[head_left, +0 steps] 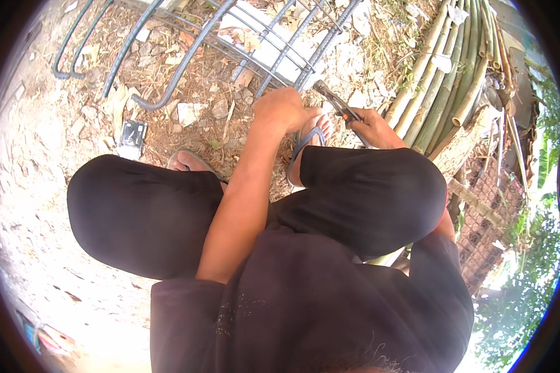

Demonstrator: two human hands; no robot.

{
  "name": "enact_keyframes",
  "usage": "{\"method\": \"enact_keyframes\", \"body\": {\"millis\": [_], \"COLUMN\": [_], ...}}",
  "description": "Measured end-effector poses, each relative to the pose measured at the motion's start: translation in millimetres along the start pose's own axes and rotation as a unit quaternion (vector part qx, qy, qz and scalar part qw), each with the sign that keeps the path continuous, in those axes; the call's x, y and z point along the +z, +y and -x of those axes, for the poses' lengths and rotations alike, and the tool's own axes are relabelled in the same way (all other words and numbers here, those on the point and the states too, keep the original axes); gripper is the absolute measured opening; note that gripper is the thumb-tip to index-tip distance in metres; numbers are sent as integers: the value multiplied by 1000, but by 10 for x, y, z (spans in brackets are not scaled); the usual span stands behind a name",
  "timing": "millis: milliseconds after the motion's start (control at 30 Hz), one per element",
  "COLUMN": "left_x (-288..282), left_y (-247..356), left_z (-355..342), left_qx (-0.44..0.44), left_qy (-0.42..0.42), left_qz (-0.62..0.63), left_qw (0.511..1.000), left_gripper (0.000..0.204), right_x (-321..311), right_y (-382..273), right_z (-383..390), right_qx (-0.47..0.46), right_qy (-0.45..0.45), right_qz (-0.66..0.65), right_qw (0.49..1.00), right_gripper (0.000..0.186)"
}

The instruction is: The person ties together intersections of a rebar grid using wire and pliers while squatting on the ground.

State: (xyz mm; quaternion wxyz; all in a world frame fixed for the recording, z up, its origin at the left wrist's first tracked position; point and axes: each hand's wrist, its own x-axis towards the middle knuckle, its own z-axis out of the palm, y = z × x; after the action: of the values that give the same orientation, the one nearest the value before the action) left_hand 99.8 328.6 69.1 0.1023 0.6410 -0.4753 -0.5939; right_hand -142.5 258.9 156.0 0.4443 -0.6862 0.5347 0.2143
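Dark steel pincers (335, 99) are gripped by the handles in my right hand (372, 128), which is closed round them. Their jaws point up and left, close to the end of a rebar cage (264, 43). My left hand (282, 107) is closed just below the cage's near end, its thumb pointing right. What its fingers hold, if anything, is hidden beneath the hand. The cage is of ribbed bars with thinner cross pieces, and several of its bars end in bent hooks at the left.
Bamboo poles (438, 74) lie in a bundle at the right, beside wire mesh (488, 214). A small black-and-white packet (131, 138) rests on the littered dirt left of my sandalled feet (310, 138). A pale slab (261, 37) shows under the cage.
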Motion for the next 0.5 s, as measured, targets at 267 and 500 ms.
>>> {"method": "enact_keyframes", "body": {"millis": [267,500], "left_x": [592,885], "left_y": [363,482], "left_z": [-143,-439], "left_qx": [-13,-169], "left_qy": [109,-65], "left_qz": [344,624], "left_qw": [932,760], "left_gripper": [84,55], "right_x": [493,400], "right_y": [507,1101], "right_z": [-36,-322], "right_qx": [-163,-162], "right_qy": [199,306], "right_qz": [133,281], "right_qw": [957,895], "right_gripper": [54,64]}}
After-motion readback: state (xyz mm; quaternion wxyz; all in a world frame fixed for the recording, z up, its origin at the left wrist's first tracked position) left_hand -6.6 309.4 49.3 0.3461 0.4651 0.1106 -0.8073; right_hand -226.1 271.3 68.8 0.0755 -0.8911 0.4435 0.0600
